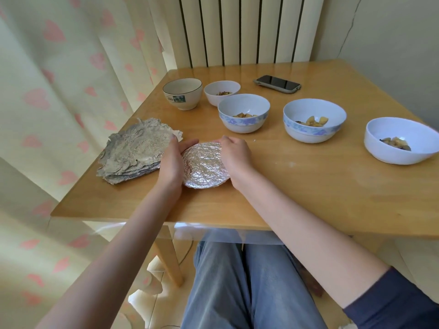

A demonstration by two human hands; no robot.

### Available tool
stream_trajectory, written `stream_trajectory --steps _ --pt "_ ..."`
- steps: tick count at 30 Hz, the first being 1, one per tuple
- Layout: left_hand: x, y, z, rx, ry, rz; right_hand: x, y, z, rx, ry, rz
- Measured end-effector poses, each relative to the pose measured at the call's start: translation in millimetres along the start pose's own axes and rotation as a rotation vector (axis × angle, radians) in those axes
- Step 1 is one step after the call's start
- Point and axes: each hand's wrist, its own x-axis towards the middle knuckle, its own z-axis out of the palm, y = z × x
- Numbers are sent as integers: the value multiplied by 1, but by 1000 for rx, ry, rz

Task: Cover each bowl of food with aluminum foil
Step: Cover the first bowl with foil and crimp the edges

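now, taking the foil-covered bowl (206, 168) near the front edge of the bench (297, 186) as the landmark: to its left lies a stack of crumpled foil sheets (135, 151), just beside the left hand (171, 160). that hand cups the covered bowl's left side, its grip curled against the foil with the thumb reaching round the far rim. the right hand (234, 156) presses on the right side, its grip curled over the foil at the rim. behind the covered bowl and to the left stands a cream bowl (183, 93); just right of that, a small white bowl (222, 92) with food. directly behind the landmark sits a blue-patterned bowl (244, 112) of food; to the right of it a second blue-patterned bowl (314, 119), and furthest right a plain white bowl (401, 140), all uncovered. a phone (277, 84) lies far behind, to the right.
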Motion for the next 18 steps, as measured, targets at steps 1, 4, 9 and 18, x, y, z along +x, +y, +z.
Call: stream_trajectory --steps 1,4,9,18 --pt "1 1 -2 -49 -21 -42 -1 -1 -3 18 -13 8" --pt "-4 2 -10 -211 -67 -128 -11 -3 -20 125 85 -31" --pt "-13 1 -2 -369 -87 -170 -32 4 -18 306 52 95" --pt "-16 0 38 -417 -212 -202 32 -16 -62 188 21 187"
